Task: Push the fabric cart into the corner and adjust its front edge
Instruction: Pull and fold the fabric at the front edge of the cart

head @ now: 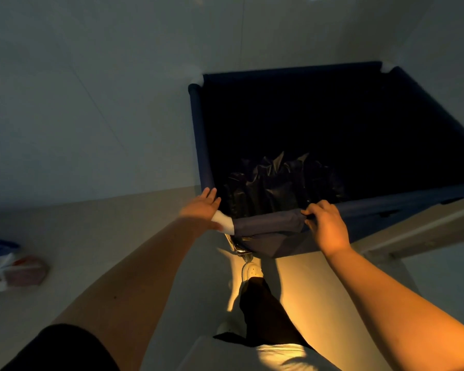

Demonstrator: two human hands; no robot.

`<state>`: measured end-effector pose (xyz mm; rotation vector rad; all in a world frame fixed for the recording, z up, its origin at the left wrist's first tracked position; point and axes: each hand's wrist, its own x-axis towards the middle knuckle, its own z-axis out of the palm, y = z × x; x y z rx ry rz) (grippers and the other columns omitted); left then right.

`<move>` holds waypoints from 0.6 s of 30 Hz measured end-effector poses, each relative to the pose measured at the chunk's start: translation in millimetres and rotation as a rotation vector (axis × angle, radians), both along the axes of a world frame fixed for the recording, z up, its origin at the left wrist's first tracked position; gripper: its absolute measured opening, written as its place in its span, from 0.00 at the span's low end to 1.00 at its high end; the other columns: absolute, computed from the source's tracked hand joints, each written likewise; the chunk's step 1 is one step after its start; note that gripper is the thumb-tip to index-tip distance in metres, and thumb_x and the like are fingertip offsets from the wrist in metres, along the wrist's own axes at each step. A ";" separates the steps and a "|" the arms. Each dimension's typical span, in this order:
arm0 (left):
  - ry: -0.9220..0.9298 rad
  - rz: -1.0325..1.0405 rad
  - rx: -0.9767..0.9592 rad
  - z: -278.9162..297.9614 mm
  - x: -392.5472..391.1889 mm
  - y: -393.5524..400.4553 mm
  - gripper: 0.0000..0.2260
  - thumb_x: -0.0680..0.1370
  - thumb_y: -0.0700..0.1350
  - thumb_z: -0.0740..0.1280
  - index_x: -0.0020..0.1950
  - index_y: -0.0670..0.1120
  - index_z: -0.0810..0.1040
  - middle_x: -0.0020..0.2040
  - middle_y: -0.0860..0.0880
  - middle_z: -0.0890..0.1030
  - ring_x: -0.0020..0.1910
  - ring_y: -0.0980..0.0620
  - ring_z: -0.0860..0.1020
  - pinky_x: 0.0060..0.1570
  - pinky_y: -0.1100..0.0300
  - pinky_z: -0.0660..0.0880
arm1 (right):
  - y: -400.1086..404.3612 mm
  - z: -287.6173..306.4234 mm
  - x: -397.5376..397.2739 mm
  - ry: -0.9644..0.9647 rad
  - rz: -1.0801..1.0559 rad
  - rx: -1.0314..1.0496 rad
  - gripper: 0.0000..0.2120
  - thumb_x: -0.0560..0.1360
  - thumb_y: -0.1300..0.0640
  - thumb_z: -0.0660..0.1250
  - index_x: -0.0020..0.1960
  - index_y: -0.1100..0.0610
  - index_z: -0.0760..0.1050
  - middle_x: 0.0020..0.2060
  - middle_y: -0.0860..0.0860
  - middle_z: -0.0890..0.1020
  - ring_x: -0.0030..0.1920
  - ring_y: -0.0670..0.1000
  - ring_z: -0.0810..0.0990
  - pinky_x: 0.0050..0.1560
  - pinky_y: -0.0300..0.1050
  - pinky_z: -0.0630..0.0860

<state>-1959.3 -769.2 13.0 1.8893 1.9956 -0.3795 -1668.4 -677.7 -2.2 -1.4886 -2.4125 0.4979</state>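
The dark blue fabric cart (198, 135) stands against the pale walls, its far side close to the corner. White plastic joints show at its corners. My left hand (204, 207) lies flat and open on the near left corner joint. My right hand (326, 223) pinches the loose, sagging fabric of the front edge (268, 223). A crumpled black plastic bag (281, 180) lies inside the cart. Most of the cart's inside is too dark to see.
A red, white and blue bag (8, 263) lies on the floor at far left. A pale door or frame edge (426, 228) runs along the cart's right side. My leg and white shoe (251, 270) stand just below the cart's front.
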 end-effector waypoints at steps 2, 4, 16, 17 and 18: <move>-0.012 0.004 -0.006 1.0 -0.5 0.3 0.36 0.77 0.54 0.65 0.76 0.41 0.49 0.77 0.40 0.45 0.76 0.42 0.44 0.73 0.51 0.50 | 0.4 -1.1 0.2 -0.001 0.000 0.006 0.08 0.71 0.69 0.69 0.48 0.61 0.77 0.46 0.57 0.75 0.50 0.58 0.72 0.42 0.54 0.75; -0.007 -0.004 -0.009 2.0 -1.3 0.1 0.37 0.77 0.55 0.65 0.76 0.41 0.49 0.77 0.40 0.45 0.76 0.42 0.45 0.73 0.50 0.51 | 0.4 -1.3 0.0 -0.003 -0.001 0.009 0.08 0.71 0.68 0.70 0.48 0.60 0.77 0.46 0.57 0.75 0.49 0.57 0.72 0.41 0.54 0.75; -0.028 0.017 -0.027 13.9 2.7 -10.1 0.36 0.78 0.57 0.60 0.76 0.39 0.46 0.77 0.40 0.46 0.76 0.43 0.46 0.73 0.51 0.50 | 2.0 3.7 0.9 -0.057 0.017 -0.025 0.08 0.72 0.66 0.69 0.50 0.60 0.76 0.47 0.56 0.75 0.51 0.57 0.72 0.41 0.52 0.75; -0.033 0.025 -0.025 15.2 3.7 -10.4 0.36 0.79 0.57 0.59 0.76 0.39 0.45 0.78 0.41 0.46 0.76 0.43 0.46 0.73 0.51 0.49 | 2.7 5.0 1.3 -0.070 0.030 -0.022 0.07 0.72 0.65 0.69 0.50 0.60 0.77 0.47 0.57 0.75 0.51 0.57 0.72 0.41 0.52 0.75; -0.038 0.040 -0.017 18.3 4.8 -10.9 0.35 0.80 0.57 0.58 0.76 0.40 0.45 0.78 0.41 0.46 0.76 0.44 0.46 0.73 0.51 0.49 | 3.5 7.2 0.8 -0.088 0.040 -0.018 0.06 0.73 0.63 0.69 0.50 0.60 0.77 0.47 0.57 0.75 0.50 0.57 0.72 0.40 0.52 0.75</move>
